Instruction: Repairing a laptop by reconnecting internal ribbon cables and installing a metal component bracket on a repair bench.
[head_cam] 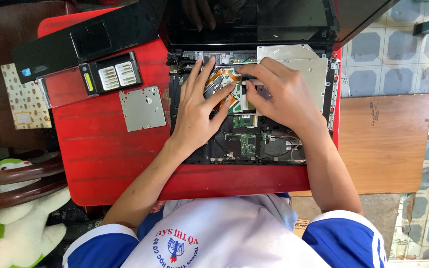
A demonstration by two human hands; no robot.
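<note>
An opened laptop base (254,144) lies on a red table (105,159), its circuit boards and wires bared, its dark screen (254,20) tilted back at the far side. My left hand (197,109) rests flat on the inner board, fingers spread over an orange flat cable (220,75). My right hand (279,92) sits beside it, thumb and forefinger pinching a small part on the board near the silver drive cover (299,62). What the fingertips grip is too small to name.
A removed black palm-rest panel (80,42), a black cover piece with white slots (112,74) and a grey metal plate (142,108) lie on the table's left half. A wooden surface (388,144) adjoins on the right. A plush toy (21,218) sits on a chair at lower left.
</note>
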